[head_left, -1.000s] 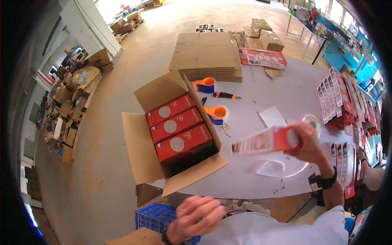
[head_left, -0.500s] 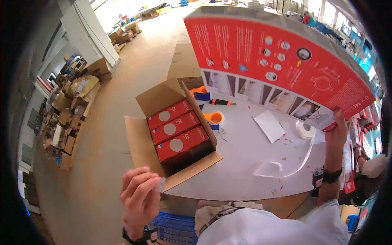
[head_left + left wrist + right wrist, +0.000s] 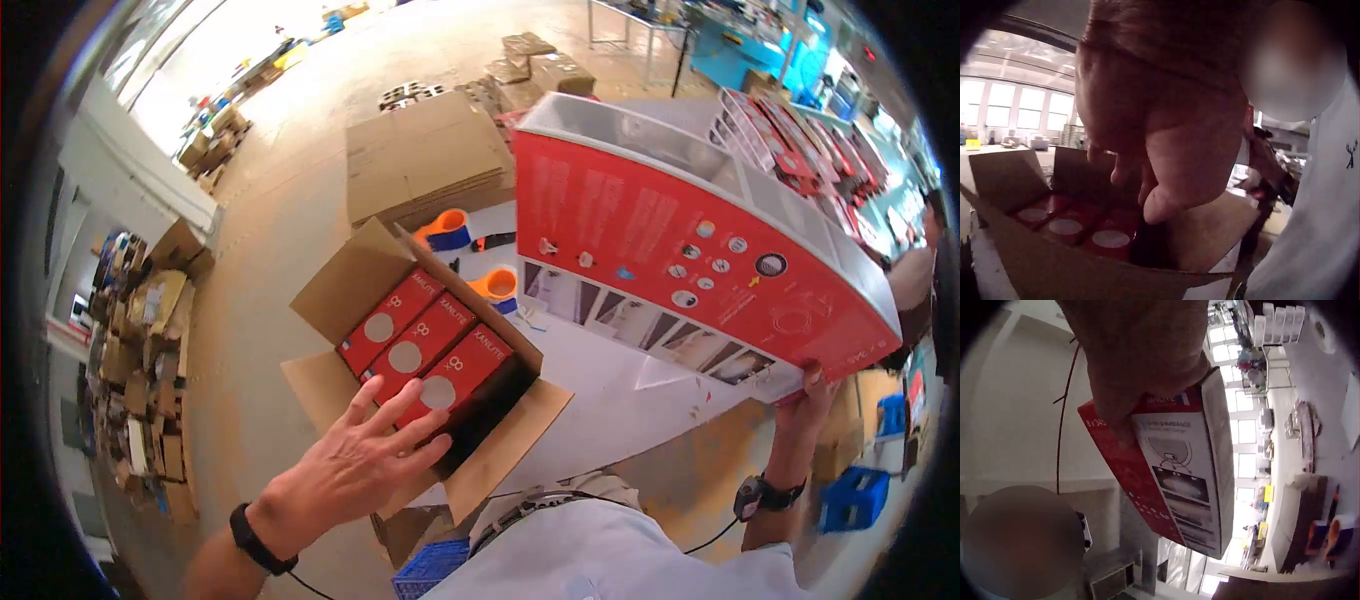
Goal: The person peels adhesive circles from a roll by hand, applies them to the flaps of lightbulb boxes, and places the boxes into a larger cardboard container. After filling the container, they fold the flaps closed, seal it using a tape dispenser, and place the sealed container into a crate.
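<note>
An open brown carton (image 3: 330,295) holds three red boxes (image 3: 405,357) side by side, with a dark gap at its near right side. My left hand (image 3: 355,460) is over the carton's near edge with fingers spread; whether it touches a box I cannot tell. In the left wrist view the left hand (image 3: 1166,137) hangs above the red boxes (image 3: 1066,226). My right hand (image 3: 805,400) grips the lower right corner of a large red and white box (image 3: 660,230), held tilted above the table. The right wrist view shows the right hand (image 3: 1141,356) holding that box (image 3: 1179,475) at one end.
Behind the carton lie flat cardboard sheets (image 3: 425,155), two orange and blue tape dispensers (image 3: 497,284) and a cutter (image 3: 494,241). Red packaging (image 3: 790,140) is stacked at the back right. A blue crate (image 3: 432,570) stands below the table edge. Another person (image 3: 915,275) is at the far right.
My left hand has moved from beside the carton to over its near edge, fingers spreading. The right hand has raised the red and white box off to the right, then lowered it slightly; the head view has shifted.
</note>
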A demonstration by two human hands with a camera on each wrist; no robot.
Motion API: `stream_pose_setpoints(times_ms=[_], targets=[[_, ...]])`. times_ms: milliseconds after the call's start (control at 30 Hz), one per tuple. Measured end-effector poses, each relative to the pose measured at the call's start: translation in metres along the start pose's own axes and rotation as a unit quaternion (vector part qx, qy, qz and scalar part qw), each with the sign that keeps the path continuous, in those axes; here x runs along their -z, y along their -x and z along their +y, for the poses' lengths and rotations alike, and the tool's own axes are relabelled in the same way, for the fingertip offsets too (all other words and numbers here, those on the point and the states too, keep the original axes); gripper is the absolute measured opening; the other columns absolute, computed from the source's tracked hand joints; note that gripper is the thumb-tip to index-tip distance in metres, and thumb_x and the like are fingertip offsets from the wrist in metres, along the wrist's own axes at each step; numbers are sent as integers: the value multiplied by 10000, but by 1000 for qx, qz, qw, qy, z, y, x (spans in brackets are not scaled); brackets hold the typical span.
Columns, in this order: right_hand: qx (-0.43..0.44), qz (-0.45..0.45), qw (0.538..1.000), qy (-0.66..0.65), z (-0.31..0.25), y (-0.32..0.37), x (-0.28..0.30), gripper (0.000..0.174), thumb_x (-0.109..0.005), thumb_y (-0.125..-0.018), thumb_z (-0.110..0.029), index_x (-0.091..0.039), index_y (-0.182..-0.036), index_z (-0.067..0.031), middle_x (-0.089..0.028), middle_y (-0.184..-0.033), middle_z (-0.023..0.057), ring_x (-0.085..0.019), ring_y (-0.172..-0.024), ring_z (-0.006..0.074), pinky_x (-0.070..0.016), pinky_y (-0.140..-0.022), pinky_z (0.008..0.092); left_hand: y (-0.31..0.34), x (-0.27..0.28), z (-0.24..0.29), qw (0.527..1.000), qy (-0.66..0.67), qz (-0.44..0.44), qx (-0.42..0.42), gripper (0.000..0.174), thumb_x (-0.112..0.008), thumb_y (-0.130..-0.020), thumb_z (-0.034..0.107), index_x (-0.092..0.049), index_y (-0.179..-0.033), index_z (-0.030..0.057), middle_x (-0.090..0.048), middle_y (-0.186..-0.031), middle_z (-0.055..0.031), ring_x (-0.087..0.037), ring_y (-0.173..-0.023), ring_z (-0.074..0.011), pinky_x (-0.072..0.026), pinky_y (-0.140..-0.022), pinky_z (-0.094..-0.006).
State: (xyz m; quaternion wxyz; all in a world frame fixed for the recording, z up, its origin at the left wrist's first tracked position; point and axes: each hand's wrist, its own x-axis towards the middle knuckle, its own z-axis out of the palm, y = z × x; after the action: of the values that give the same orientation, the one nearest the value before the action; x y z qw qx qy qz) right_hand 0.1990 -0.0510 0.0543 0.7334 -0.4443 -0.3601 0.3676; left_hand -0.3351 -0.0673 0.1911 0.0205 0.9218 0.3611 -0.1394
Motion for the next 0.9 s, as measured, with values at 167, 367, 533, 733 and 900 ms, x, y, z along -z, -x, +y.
stream_pose_setpoints(times_ms=[167, 367, 533, 733, 900], targets=[[28, 87, 996, -6, -13, 61, 5, 873, -863, -743, -258, -374, -1456, -146, -537, -1361, 89, -596, -1169, 306, -546, -973, 504, -44, -10, -38, 979, -143, -32, -139, 477, -615, -893, 186, -546, -1364, 198, -489, -1455, -6, -361, -1432, -255, -251, -1194, -542], [39, 151, 987, 31, -13, 99, 18, 929, -887, -702, -236, -366, -1469, -181, -523, -1374, 95, -593, -1170, 311, -546, -970, 535, -94, -43, -68, 937, -219, -37, -270, 507, -611, -892, 215, -524, -1390, 253, -455, -1498, 35, -331, -1449, -220, -212, -1217, -524], [-4, 191, 981, 42, -1, 116, 20, 909, -872, -721, -288, -377, -1471, -152, -510, -1387, 95, -550, -1227, 314, -504, -1007, 500, -111, -59, -76, 929, -233, 22, -286, 446, -638, -824, 217, -600, -1267, 258, -502, -1428, 33, -346, -1440, -244, -243, -1201, -548], [-16, 169, 985, 23, -1, 108, -4, 896, -874, -726, -326, -395, -1461, -144, -501, -1398, 75, -531, -1255, 310, -479, -1028, 488, -97, -48, -59, 934, -232, -70, -263, 301, -681, -777, 250, -709, -1075, 217, -571, -1281, -3, -372, -1413, -246, -191, -1209, -596], [76, 103, 991, 30, 7, 85, 11, 840, -836, -793, -350, -372, -1452, -112, -466, -1422, 69, -566, -1202, 300, -481, -1043, 476, -94, -48, -58, 963, -163, 2, -216, 314, -654, -778, 203, -702, -1081, 138, -592, -1298, -30, -389, -1410, -271, -237, -1202, -577]])
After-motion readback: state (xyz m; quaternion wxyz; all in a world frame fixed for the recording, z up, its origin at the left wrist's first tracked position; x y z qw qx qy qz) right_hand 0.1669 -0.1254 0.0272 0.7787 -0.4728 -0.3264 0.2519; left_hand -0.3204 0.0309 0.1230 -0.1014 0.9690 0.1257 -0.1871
